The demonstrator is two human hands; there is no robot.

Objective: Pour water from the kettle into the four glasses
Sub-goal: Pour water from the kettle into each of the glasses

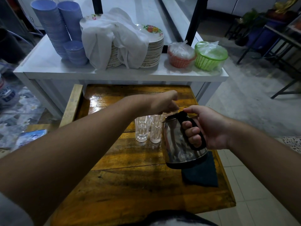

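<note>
My right hand (pixel 210 128) grips the black handle of a steel kettle (pixel 177 144), held above the right side of the wooden table (pixel 130 185) and tilted a little toward the glasses. My left hand (pixel 162 103) rests with curled fingers on the kettle's lid at its top rim. Two clear glasses stand side by side just left of the kettle: the left glass (pixel 141 129) holds some water, the right glass (pixel 156 130) looks empty. More glass rims show behind them, mostly hidden by my left hand.
A dark cloth (pixel 203 175) lies under the kettle near the table's right edge. Behind the table a white counter (pixel 114 74) carries stacked blue bowls (pixel 61 30), plates under a white cloth (pixel 117 39), and an orange basket (pixel 180 54) and green basket (pixel 210 54).
</note>
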